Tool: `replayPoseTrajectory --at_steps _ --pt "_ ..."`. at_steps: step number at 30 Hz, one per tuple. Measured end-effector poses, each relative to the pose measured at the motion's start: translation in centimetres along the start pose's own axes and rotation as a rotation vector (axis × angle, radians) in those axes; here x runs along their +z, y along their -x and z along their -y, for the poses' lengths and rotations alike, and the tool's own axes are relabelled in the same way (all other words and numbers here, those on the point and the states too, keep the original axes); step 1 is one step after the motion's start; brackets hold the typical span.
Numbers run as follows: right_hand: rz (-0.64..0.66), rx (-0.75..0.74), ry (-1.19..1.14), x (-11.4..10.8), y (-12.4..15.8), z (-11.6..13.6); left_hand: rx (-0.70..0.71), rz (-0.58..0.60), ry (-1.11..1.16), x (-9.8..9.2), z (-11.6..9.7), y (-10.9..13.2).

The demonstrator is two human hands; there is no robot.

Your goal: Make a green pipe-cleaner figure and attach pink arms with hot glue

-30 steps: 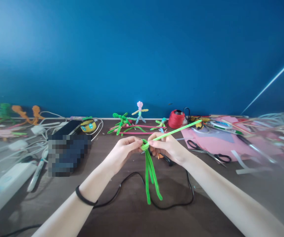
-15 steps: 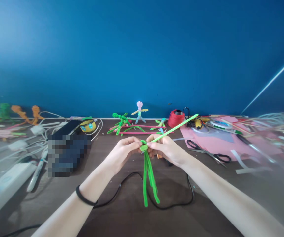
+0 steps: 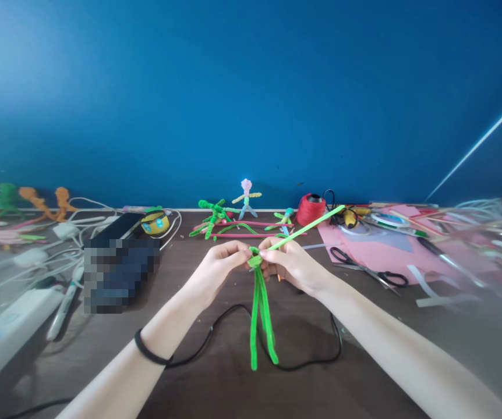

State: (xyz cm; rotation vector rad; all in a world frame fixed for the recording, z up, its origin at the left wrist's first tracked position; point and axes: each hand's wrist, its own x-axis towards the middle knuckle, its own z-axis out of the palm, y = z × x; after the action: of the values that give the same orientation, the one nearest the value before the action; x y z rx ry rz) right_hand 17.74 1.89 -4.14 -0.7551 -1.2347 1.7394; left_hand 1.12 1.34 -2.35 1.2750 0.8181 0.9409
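Note:
Between my two hands, above the middle of the table, is a bundle of green pipe cleaners (image 3: pixel 262 311), with long darker green ends hanging down. My left hand (image 3: pixel 227 259) pinches the looped top of the bundle from the left. My right hand (image 3: pixel 288 259) is closed on a light green pipe cleaner (image 3: pixel 307 227), whose free end sticks out up and to the right. Part of this light green piece crosses the top of the bundle. The right hand's lower fingers are partly hidden behind the thumb and bundle.
Pipe-cleaner figures, a green one (image 3: pixel 213 218) and a pink-headed one (image 3: pixel 246 198), stand near the blue wall. To the right are a red thread spool (image 3: pixel 311 209), scissors (image 3: pixel 371 270) and pink paper (image 3: pixel 364 256). White cables (image 3: pixel 65 233) and a power strip (image 3: pixel 15 331) lie left. A black cord (image 3: pixel 229 311) loops below my hands.
The hanging green ends have swung slightly left. The tip of the light green pipe cleaner has shifted a little left and down. Both hands keep nearly the same place.

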Motion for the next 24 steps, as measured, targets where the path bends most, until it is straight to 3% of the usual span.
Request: replayPoseTrajectory --at_steps 12,24 --pt "0.028 -0.011 -0.047 -0.25 -0.08 -0.05 -0.034 0.013 0.151 -0.2 0.3 -0.2" --pt "0.003 -0.049 0.058 -0.11 0.13 -0.05 -0.039 0.005 -0.024 -0.33 0.29 -0.13"
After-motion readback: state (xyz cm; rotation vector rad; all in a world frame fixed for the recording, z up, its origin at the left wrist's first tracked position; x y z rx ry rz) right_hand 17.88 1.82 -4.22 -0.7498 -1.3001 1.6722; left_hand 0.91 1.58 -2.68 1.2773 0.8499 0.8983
